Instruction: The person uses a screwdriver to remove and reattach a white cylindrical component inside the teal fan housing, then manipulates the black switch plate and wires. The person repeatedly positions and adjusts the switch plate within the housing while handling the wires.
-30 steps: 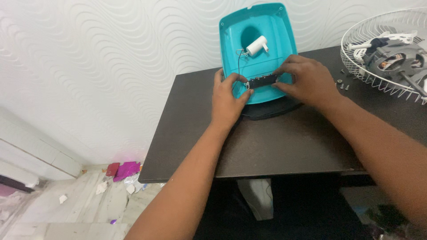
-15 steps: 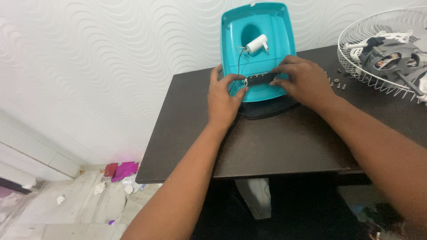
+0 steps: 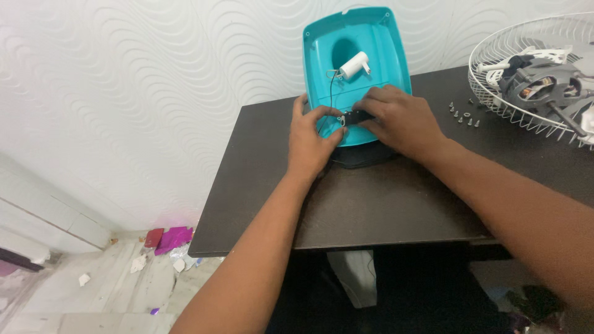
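Note:
A teal plastic housing (image 3: 377,46) leans against the wall at the back of the dark table (image 3: 383,204), its hollow inside facing me. A white cylindrical part (image 3: 354,64) with thin wires sits inside it. Across its lower edge lies a small black strip (image 3: 355,117). My left hand (image 3: 311,139) grips the housing's lower left edge, thumb and fingers pinching the strip's left end. My right hand (image 3: 399,117) covers the strip's right end and presses on it. A dark base (image 3: 365,156) shows beneath the housing.
A white wire fan grille (image 3: 526,93) holding a grey motor (image 3: 544,83) lies at the table's right. Several small screws (image 3: 463,115) lie between it and my right hand. Pink scraps (image 3: 167,238) litter the floor to the left.
The view has shifted slightly, so the housing sits a little further left. Both hands stay on the black strip, with the left fingers closed in more tightly on its end.

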